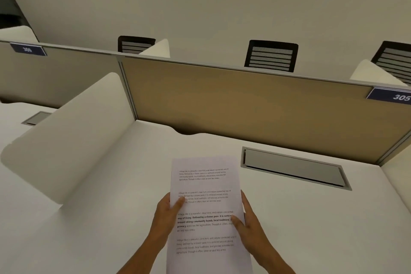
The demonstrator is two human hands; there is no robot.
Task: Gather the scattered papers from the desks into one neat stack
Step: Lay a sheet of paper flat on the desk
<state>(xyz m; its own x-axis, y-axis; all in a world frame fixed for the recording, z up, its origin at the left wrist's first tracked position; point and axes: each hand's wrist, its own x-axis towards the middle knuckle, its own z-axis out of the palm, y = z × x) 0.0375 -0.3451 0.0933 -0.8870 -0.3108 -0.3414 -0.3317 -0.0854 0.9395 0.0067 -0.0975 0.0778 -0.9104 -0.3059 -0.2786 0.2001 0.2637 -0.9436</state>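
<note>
Soft, even, dim-yellow light. Faint shadows. The picture is a bit blurry, and straight lines bend near the edges.

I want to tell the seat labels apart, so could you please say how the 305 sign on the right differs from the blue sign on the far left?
The 305 sign sits on the tan partition panel and reads sharply; the far-left sign sits on a greyer panel and its number is too blurred to be sure of. The 305 sign looks larger and is cut by the frame edge; the far-left sign shows whole. Both are dark blue with white digits, mounted at the partition's top rail.
</note>
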